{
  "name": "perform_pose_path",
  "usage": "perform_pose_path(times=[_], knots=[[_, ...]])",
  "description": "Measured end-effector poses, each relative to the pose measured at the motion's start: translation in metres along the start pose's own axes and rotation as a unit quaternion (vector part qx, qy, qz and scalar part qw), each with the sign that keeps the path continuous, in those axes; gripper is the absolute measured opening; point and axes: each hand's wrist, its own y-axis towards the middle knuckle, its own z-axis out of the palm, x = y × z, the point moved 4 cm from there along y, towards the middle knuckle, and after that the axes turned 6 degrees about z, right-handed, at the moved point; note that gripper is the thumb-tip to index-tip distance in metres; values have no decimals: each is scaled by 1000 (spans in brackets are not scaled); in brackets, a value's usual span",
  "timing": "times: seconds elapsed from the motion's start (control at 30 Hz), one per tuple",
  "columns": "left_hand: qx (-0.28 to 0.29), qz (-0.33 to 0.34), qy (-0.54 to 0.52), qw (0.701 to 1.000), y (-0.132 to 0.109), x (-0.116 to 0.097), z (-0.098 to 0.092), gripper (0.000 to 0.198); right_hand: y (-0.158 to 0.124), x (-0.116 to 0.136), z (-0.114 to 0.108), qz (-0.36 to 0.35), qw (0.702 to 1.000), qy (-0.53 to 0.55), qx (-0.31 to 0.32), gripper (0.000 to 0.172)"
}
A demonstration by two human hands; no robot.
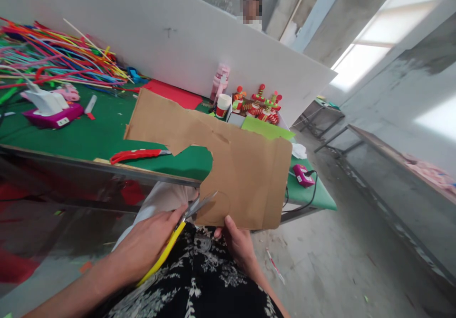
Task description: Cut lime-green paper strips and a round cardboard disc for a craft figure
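Note:
My left hand [156, 237] is closed around a pair of scissors [167, 247] with long yellow handles. Their metal blades are parted and meet the near left edge of a brown cardboard sheet [245, 175]. My right hand [237, 242] pinches the sheet's near edge, thumb on top and most fingers hidden beneath. The sheet has a ragged, curved notch on its left side, and a narrower arm of it stretches far left over the table. A faint curved line shows near the blades. Red-handled scissors [137, 155] lie beside the sheet, their tips partly covered.
The green table [103, 114] holds a heap of coloured pipe cleaners [67, 57], a purple power socket [53, 116], red sheet [174, 94], pink bottle [220, 83], paper cup [223, 105] and a box of small striped figures [258, 107]. Behind the white partition [171, 33] is a person [252, 2].

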Motion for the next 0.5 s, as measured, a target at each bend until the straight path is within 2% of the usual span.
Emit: perform_pose_path(times=[0.27,0.5], knots=[[26,-29,4,999,4,-2,4,53,3,-6,-5,-11,1000,17,-9,57],[35,-44,8,998,1,2,7,51,3,-3,-4,-26,999,-9,16,55]])
